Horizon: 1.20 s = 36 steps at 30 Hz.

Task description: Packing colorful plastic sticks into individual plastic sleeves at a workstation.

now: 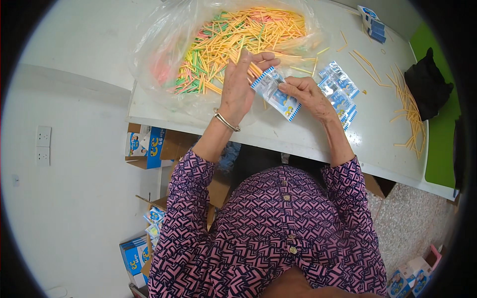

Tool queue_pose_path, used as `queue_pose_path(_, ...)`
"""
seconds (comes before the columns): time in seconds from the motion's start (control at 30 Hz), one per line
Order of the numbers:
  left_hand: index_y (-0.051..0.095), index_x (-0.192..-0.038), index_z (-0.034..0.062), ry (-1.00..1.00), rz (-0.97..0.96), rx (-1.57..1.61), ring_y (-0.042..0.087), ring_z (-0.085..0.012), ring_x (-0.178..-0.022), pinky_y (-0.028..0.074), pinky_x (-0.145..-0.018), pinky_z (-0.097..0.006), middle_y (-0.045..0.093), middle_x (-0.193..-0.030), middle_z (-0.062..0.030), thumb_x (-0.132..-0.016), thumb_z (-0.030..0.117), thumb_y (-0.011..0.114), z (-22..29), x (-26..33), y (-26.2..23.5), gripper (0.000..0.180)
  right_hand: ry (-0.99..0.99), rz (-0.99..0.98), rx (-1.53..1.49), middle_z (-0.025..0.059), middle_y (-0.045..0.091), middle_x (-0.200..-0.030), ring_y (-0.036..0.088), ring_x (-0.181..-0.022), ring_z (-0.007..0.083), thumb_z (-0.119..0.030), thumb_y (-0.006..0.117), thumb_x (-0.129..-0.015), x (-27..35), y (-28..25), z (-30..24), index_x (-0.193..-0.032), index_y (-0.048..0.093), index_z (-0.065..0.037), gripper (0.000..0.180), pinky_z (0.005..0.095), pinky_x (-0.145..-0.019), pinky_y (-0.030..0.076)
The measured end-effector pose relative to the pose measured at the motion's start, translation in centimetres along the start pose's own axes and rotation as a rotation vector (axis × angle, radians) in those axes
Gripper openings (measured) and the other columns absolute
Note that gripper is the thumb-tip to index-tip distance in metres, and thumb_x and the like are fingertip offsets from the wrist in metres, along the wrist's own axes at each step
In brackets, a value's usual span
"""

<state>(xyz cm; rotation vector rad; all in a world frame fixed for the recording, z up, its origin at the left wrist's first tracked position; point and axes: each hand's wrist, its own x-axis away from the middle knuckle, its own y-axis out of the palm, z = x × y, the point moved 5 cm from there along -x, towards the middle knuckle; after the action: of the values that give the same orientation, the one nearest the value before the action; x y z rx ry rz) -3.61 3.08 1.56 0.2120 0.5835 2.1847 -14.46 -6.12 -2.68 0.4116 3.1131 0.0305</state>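
My left hand is closed around a few thin yellow-orange sticks, its fingers partly hidden. The ends of these sticks meet the striped upper edge of a small blue-and-white packet; whether they are inside it I cannot tell. My right hand pinches that packet between thumb and fingers at its right side. Just beyond my hands, a large clear plastic bag lies spread on the table, with a heap of yellow, green and pink sticks in it. Several similar packets lie overlapping beside my right hand.
Loose sticks are scattered along the white table's right side, near a crumpled black cloth or bag. A green panel borders that end. Small blue-and-white boxes stand at the far right. Printed cartons sit below the table at left.
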Motion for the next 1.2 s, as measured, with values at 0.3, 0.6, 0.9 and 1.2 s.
queue_pose_path(0.3, 0.049, -0.092, -0.0029, 0.035, 0.060, -0.125, 0.065, -0.0277, -0.085, 0.055, -0.074, -0.036, 0.062, -0.089, -0.0178, -0.096, 0.028, 0.044, -1.4, -0.5, -1.1, 0.032, -0.076, 0.234, -0.004, -0.0047, 0.057, -0.071, 0.046, -0.064, 0.0028, -0.022, 0.065, -0.083, -0.2, 0.4, 0.0, -0.086, 0.066, 0.000, 0.022, 0.0203, -0.057, 0.037)
queue_pose_path(0.6, 0.048, -0.096, -0.0018, 0.077, 0.010, -0.065, 0.065, -0.0257, -0.087, 0.053, -0.074, -0.034, 0.062, -0.093, -0.0173, -0.097, 0.035, 0.042, 0.8, -1.3, -1.4, 0.037, 0.070, 0.161, 0.024, -0.0070, 0.053, -0.070, 0.043, -0.067, 0.0010, -0.023, 0.062, -0.087, 0.0, -0.5, 0.7, -0.080, 0.066, -0.002, 0.023, 0.0187, -0.060, 0.034)
queue_pose_path(0.9, 0.050, -0.096, -0.0010, 0.119, -0.026, -0.013, 0.064, -0.0270, -0.094, 0.051, -0.077, -0.032, 0.062, -0.096, -0.0173, -0.096, 0.037, 0.043, 2.2, -1.6, -0.6, 0.039, 0.059, 0.016, -0.133, -0.0049, 0.060, -0.077, 0.049, -0.073, 0.0016, -0.023, 0.062, -0.087, 0.1, -0.5, 1.2, -0.087, 0.068, -0.001, 0.023, 0.0179, -0.068, 0.038)
queue_pose_path(1.2, 0.061, -0.095, -0.0073, 0.072, -0.137, -0.317, 0.064, -0.0221, -0.090, 0.050, -0.079, -0.030, 0.065, -0.092, -0.0165, -0.097, 0.037, 0.038, 2.6, -0.3, 0.5, 0.050, 0.085, -0.017, -0.142, -0.0003, 0.064, -0.079, 0.053, -0.075, 0.0047, -0.024, 0.064, -0.085, 0.1, -0.4, 1.2, -0.092, 0.068, 0.001, 0.026, 0.0195, -0.071, 0.041)
